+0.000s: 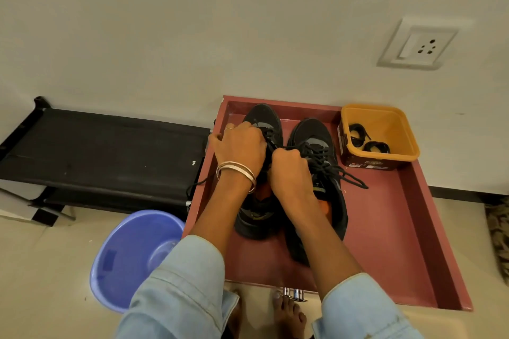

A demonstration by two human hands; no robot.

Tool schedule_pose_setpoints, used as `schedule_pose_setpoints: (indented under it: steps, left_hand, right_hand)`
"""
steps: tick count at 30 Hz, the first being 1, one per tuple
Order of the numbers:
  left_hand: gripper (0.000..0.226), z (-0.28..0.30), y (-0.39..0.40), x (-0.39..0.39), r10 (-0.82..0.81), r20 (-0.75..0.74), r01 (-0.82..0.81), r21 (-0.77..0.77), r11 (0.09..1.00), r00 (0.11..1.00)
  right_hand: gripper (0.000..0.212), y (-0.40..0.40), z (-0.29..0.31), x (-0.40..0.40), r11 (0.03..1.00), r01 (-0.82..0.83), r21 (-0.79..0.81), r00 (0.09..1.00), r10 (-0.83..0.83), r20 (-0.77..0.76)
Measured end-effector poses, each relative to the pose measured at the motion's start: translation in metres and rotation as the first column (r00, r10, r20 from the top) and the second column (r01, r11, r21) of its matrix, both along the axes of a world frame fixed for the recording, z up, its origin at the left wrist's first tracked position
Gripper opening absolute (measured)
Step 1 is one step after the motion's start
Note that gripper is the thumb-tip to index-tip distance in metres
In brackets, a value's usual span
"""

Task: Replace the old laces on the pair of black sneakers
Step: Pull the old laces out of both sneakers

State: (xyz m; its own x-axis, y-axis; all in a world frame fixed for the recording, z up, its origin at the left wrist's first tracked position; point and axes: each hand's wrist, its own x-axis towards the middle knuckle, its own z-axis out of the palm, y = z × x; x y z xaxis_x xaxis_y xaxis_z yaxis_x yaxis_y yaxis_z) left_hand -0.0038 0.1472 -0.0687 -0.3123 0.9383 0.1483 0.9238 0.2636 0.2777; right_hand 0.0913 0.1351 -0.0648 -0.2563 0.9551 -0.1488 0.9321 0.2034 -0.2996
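From my remote seat, everything placed w/ ref to the red tray on the floor. Inside it, two black sneakers side by side: left sneaker toward the tray's far left corner, right sneaker just beside it nearer the tray's middle, toes toward the tray's far edge by the wall. Both are laced w/ black laces; the right sneaker's loose ends trail onto the tray floor, and one lace end hangs over the tray's left rim.

Left hand, bangles at the wrist & a ring on one finger, sits on the left sneaker's lacing; fingers are curled down into the laces, so the grip looks closed on them, tho the fingertips are hidden. Right hand is a tight fist over the gap betw the sneakers, a taut lace running out of it to the right sneaker's eyelets; grip closed on that lace.

Containers: yellow tub stands in the tray's far right corner, holding two coiled bundles of black laces at its near left side. A blue plastic basin sits on the floor just outside the tray's near left side; can't tell what's in it beyond a sticker-like patch. Black folding rack lies left of the tray along the wall
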Motion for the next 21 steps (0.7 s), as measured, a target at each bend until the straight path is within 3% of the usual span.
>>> schedule_pose_setpoints:
  steps: [2, 3, 5, 6, 7, 8, 9, 11, 13, 15, 17, 19, 21]
  left_hand:
    - [0.023, 0.005, -0.003, -0.003, 0.134, 0.271, -0.179, 0.147, 0.973, 0.953]
    - [0.024, 0.006, -0.002, -0.009, 0.202, 0.476, -0.325, 0.192, 0.926, 0.856]
    - [0.027, 0.010, -0.002, -0.025, 0.255, 0.811, -0.593, 0.136, 0.794, 0.527]
    - [0.026, 0.009, -0.002, -0.033, 0.240, 0.890, -0.660, 0.087, 0.746, 0.388]
    - [0.024, 0.009, -0.004, -0.037, 0.234, 0.921, -0.681, 0.045, 0.731, 0.312]
    - [0.018, 0.010, -0.006, -0.037, 0.233, 0.927, -0.668, 0.027, 0.743, 0.296]
    - [0.010, 0.011, -0.007, -0.036, 0.227, 0.924, -0.640, 0.024, 0.768, 0.307]
    - [0.021, 0.013, -0.010, -0.029, 0.179, 0.905, -0.549, 0.069, 0.833, 0.386]
    - [0.024, 0.014, -0.010, -0.024, 0.081, 0.821, -0.382, 0.173, 0.908, 0.566]
    - [0.015, 0.010, -0.007, -0.019, 0.066, 0.596, -0.189, 0.146, 0.971, 0.801]
    - [0.012, 0.006, -0.005, -0.013, 0.051, 0.285, -0.063, 0.032, 0.997, 0.957]
    - [0.020, 0.003, -0.002, -0.009, 0.005, 0.071, -0.002, -0.038, 0.999, 0.997]
    - [0.027, 0.000, 0.000, -0.005, -0.013, -0.036, 0.011, -0.074, 0.997, 0.999]
  right_hand:
    - [0.014, 0.000, -0.002, 0.001, 1.000, -0.003, 0.011, 1.000, 0.003, -0.001]
    - [0.018, 0.000, -0.003, 0.002, 1.000, -0.001, 0.015, 1.000, 0.001, -0.001]
    - [0.023, 0.000, -0.003, 0.001, 1.000, -0.003, 0.014, 1.000, 0.003, 0.003]
    - [0.025, 0.000, -0.003, 0.001, 1.000, -0.008, 0.012, 1.000, 0.008, 0.003]
    - [0.026, 0.000, -0.004, 0.000, 1.000, -0.012, 0.011, 1.000, 0.012, 0.004]
    - [0.029, 0.001, -0.004, 0.000, 1.000, -0.015, 0.013, 1.000, 0.015, 0.003]
    - [0.032, 0.001, -0.004, -0.001, 1.000, -0.014, 0.013, 1.000, 0.014, 0.001]
    - [0.030, 0.002, -0.005, -0.001, 1.000, -0.010, 0.007, 1.000, 0.010, -0.001]
    - [0.021, 0.001, -0.005, -0.001, 1.000, -0.005, -0.001, 1.000, 0.005, 0.001]
    - [0.018, 0.001, -0.004, -0.001, 1.000, -0.007, 0.001, 1.000, 0.007, -0.002]
    - [0.012, 0.001, -0.002, 0.000, 1.000, -0.009, -0.004, 1.000, 0.009, 0.001]
    - [0.009, 0.001, 0.000, 0.000, 1.000, -0.006, -0.016, 1.000, 0.006, 0.009]
    - [0.012, 0.002, 0.000, 0.000, 1.000, -0.003, -0.024, 1.000, 0.004, 0.014]
